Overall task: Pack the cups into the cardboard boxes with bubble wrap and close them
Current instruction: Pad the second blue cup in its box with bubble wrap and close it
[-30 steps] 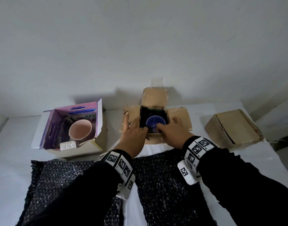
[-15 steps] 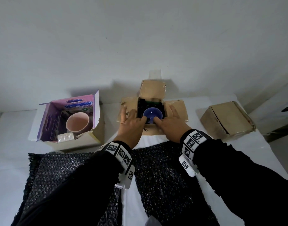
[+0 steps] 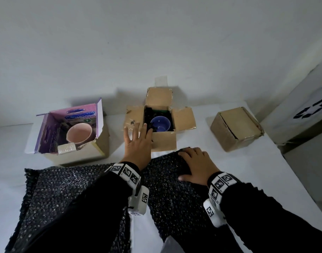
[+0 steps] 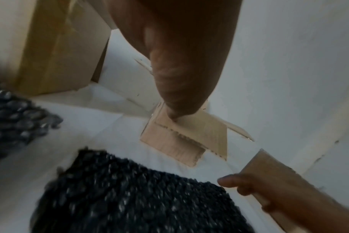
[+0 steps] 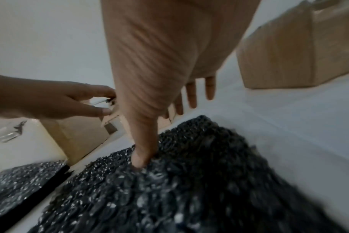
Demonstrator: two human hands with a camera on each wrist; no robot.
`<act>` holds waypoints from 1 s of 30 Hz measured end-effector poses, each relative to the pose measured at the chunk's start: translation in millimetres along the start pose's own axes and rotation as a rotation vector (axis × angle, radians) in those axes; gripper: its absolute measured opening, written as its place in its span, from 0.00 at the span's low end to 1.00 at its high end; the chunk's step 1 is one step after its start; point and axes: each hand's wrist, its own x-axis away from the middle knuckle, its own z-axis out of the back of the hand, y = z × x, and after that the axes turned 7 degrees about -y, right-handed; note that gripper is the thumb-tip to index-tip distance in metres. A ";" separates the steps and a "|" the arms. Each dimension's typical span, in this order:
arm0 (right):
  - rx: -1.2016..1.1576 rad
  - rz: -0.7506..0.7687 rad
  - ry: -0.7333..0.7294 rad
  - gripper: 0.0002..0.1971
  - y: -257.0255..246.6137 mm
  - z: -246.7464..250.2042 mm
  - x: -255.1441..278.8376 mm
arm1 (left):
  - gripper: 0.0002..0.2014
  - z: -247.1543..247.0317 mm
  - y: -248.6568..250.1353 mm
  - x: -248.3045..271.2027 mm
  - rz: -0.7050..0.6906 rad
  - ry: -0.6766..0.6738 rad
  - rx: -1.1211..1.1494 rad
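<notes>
Two hands split the work: the left hand (image 3: 138, 143), fingers spread, steadies the open brown cardboard box (image 3: 164, 141) holding the small blue cup (image 3: 160, 123); the right hand (image 3: 195, 166) lies flat, fingers relaxed, on the black bubble wrap sheet (image 3: 174, 198) just nearer, probably to gather padding.

I am working at an improvised packing station in a plain room, possibly a home. A white-covered table (image 3: 248, 170) is standing against a bare white wall (image 3: 156, 42). Cardboard boxes (image 3: 236, 128) are sitting from 10 to 2 o'clock, and black bubble wrap (image 3: 69, 189) is lying at 6 o'clock. No shop or factory fittings are showing.
</notes>
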 end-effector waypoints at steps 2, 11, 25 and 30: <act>-0.063 -0.147 -0.116 0.46 -1.3 -15.3 6.1 | 0.32 -2.3 6.2 10.4 0.019 0.009 0.085; -0.622 0.003 0.104 0.11 -4.2 2.4 12.8 | 0.15 -6.7 2.1 38.3 -0.334 0.305 0.394; -0.465 0.048 0.603 0.21 -15.5 23.7 25.0 | 0.07 -22.0 19.7 42.3 -0.143 -0.190 0.795; -0.168 -0.080 0.167 0.43 -19.0 -4.9 25.7 | 0.08 -26.1 12.4 39.6 -0.162 -0.230 0.885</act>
